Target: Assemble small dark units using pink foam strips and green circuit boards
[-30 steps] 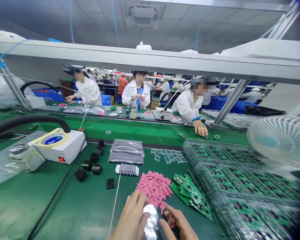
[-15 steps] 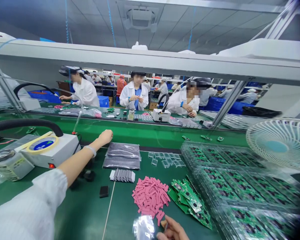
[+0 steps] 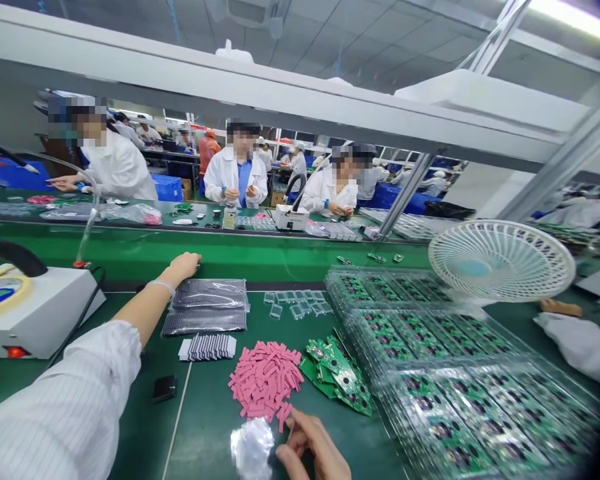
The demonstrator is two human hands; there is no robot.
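Observation:
My left hand (image 3: 184,266) reaches out over the green belt (image 3: 260,257), past a plastic-wrapped pack of dark strips (image 3: 207,307). Its fingers are closed together, with a small dark bit at the tips that I cannot make out. Near the bottom, my right hand (image 3: 316,448) has its thumb and forefinger apart, beside a crumpled silver piece of film (image 3: 253,447). The forefinger is close to the edge of a heap of pink strips (image 3: 266,380). A loose pile of green circuit boards (image 3: 337,373) lies just beyond that hand.
Clear trays of circuit boards (image 3: 460,420) fill the right side, beside a white fan (image 3: 500,260). A white machine (image 3: 35,313) stands left. A dark square block (image 3: 164,388), striped white cards (image 3: 207,347) and small clear frames (image 3: 300,303) lie between. Co-workers sit across the belt.
The view has swung to the right, so most things appear further left. My left hand remains stretched over the belt. My right hand stays by the pink strips, more of it showing.

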